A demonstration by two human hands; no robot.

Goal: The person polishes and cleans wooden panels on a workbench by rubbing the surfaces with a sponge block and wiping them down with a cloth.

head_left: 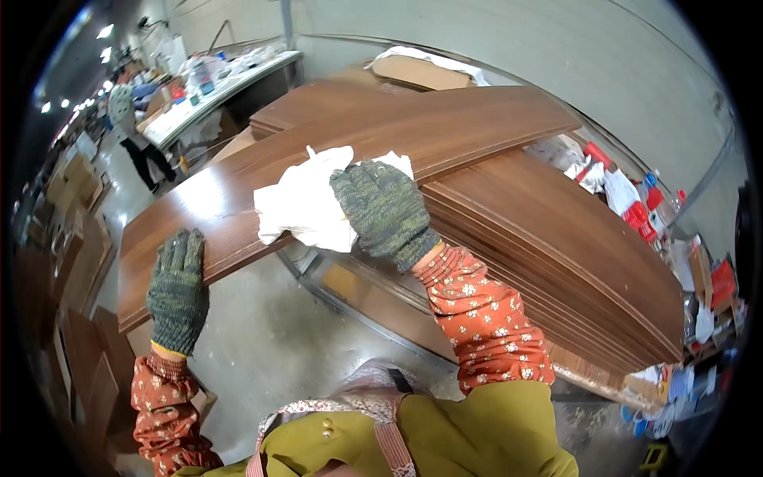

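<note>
A long brown wooden panel (469, 119) with a glossy finish lies across in front of me, over a stack of similar panels. My left hand (177, 290), in a dark green knit glove, rests on the panel's near edge at the left end, fingers stretched out and holding nothing. Around the middle of the panel, my right hand (385, 211), gloved the same way, presses a crumpled white cloth (298, 203) against the surface. Its fingers bend over the cloth, and part of the cloth is hidden beneath the palm.
Stacked brown panels (548, 246) fill the right side. Bottles and red and white packages (636, 211) crowd the wall behind them. A cluttered white table (230, 91) stands at the far left, with a person (131, 127) beside it. Cardboard boxes (75, 187) line the left.
</note>
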